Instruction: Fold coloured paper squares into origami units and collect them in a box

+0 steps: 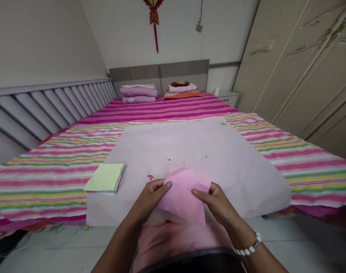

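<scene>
A sheet of pink paper is held up in front of me above the near edge of the grey-white sheet. My left hand pinches its left side, thumb on top. On the opposite side, my right hand grips the paper the same way, with a white bead bracelet on the wrist. The fingers behind the paper are mostly hidden. A stack of coloured paper, pale yellow on top, lies to the left of my hands. Small red paper scraps lie just beyond my left hand.
The large grey-white sheet covers the middle of a striped bed. A small green piece lies at its far right corner. Folded bedding is stacked by the headboard. A rail runs along the left; wardrobe doors stand right.
</scene>
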### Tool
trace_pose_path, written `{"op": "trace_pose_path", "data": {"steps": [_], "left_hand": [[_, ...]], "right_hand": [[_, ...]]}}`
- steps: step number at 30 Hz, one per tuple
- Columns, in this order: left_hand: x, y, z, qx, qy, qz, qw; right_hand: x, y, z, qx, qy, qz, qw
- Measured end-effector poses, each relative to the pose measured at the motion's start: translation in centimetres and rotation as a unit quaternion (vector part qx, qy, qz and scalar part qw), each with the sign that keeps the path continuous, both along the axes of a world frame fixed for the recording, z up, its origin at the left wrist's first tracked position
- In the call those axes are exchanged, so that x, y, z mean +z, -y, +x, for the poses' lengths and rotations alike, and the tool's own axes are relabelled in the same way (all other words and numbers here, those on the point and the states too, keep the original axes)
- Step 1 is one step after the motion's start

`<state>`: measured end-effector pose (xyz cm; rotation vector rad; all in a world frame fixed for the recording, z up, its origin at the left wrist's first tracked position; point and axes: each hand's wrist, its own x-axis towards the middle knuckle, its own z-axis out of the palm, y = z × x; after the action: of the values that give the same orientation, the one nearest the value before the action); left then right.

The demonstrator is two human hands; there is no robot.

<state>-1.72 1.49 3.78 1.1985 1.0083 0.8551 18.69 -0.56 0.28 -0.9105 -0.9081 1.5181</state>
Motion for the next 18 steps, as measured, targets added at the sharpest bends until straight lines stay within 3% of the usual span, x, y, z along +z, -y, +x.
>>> {"op": "trace_pose_path", "data": {"steps": [8, 12, 18], "left_hand": [[-0.68, -0.01, -0.09, 0.014, 0.116, -0.096, 0.989], [-0.50, 0.05, 0.09, 0.056, 0.176, -0.160, 0.970], [-0.99, -0.27, -0.07, 0.097, 0.155, -0.186, 0.966]], "right_hand": [[0.69, -0.40, 0.86, -0.001, -0.031, -0.016, 0.999], [0.39, -0.39, 1.07, 0.021, -0.032, 0.035, 0.999], [0.67, 0.18, 0.36, 0.076, 0.006, 0.095, 0.993]]}}
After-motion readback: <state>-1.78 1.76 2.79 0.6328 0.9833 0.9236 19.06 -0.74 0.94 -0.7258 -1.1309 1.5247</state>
